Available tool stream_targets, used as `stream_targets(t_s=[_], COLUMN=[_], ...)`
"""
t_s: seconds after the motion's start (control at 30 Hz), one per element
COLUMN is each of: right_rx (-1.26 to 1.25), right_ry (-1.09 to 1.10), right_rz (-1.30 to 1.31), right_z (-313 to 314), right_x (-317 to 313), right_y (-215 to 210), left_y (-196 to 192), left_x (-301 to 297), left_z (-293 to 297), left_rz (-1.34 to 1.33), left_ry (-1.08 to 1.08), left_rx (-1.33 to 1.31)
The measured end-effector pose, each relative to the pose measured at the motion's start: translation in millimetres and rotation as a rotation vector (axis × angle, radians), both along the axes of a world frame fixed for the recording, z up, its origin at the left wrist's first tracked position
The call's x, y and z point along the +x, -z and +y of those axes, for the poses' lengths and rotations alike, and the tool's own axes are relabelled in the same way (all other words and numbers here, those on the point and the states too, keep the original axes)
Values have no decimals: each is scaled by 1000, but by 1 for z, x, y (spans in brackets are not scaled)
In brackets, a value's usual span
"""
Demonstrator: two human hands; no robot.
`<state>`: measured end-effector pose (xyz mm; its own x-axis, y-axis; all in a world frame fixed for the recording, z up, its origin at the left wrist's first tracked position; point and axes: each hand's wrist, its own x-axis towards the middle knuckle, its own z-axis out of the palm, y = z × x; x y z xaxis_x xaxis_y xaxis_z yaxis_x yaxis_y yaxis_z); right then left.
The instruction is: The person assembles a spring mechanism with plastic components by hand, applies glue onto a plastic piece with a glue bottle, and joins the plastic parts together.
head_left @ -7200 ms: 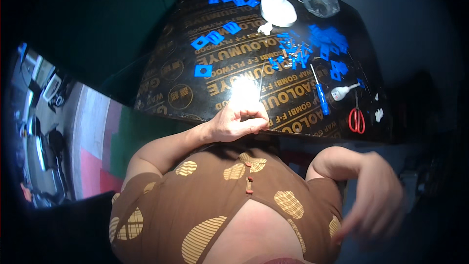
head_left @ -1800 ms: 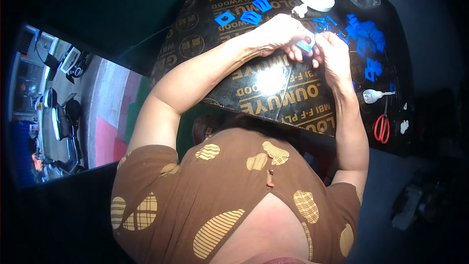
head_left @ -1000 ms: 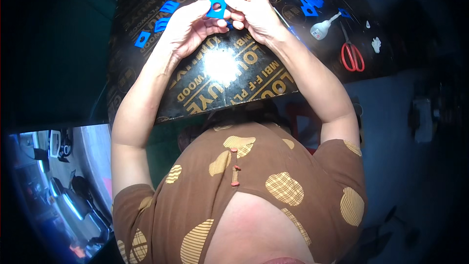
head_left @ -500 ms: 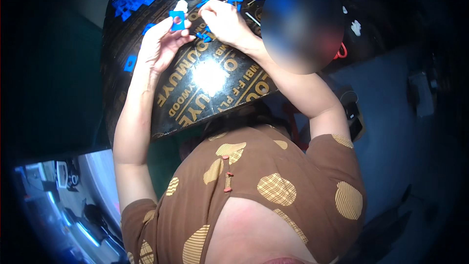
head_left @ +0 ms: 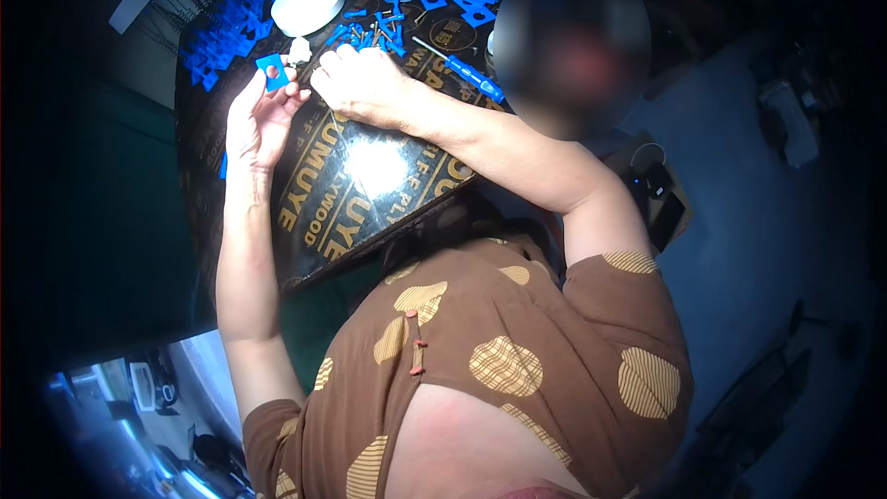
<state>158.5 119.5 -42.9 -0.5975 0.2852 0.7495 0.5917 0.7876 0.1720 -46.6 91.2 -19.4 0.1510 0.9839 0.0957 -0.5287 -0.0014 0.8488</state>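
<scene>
Black tabletop (head_left: 297, 150) bore gold lettering (head_left: 288, 219); left hand (head_left: 259, 127) pinched a holed blue plate (head_left: 280, 81); right hand (head_left: 363, 86) curled apart, its grip unclear.

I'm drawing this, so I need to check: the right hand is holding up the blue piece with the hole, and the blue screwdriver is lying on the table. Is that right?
Almost! The left hand, not the right hand, is holding up the blue piece with the hole. The head view shows it. The blue screwdriver is lying on the table, as you said.
</scene>
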Motion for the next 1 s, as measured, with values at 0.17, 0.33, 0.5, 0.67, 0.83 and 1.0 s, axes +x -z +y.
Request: stream_targets(t_s=[0.17, 0.33, 0.5, 0.67, 0.83, 1.0], right_rx=[-3, -27, -22, -84, -183, -252], right_ry=[9, 0, 1, -76, -146, -153], right_rz=[7, 44, 121, 229, 251, 191], right_z=[-1, 0, 0, 2, 0, -3], right_x=[1, 0, 4, 12, 15, 16], right_y=[0, 0, -1, -10, -14, -14], left_y=[-1, 2, 1, -6, -15, -20], left_x=[2, 3, 6, 21, 37, 46], left_z=[-2, -1, -5, -20, -34, -45], left_rz=[-11, 19, -58, -177, -263, -301], left_ry=[29, 13, 24, 99, 246, 335], left_rx=[6, -4, -52, -58, 43, 132])
